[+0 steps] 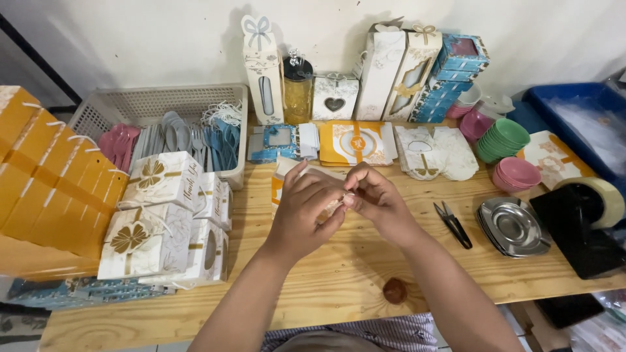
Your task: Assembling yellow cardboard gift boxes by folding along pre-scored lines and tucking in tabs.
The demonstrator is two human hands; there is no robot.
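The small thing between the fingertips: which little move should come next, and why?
Probably keep both hands pinched and ease the small piece apart or straight. The left hand and right hand meet over the table; the piece is too small to identify.

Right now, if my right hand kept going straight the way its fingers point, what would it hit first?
The right hand points left and meets the left hand first; their fingertips already pinch a small pale piece together. Depth is hard to judge.

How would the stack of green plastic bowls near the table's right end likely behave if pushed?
The stack of green plastic bowls looks thin-walled, so probably light and easily slid on the wooden table. Nested tall and leaning slightly, it may tip or spill against the pink bowls.
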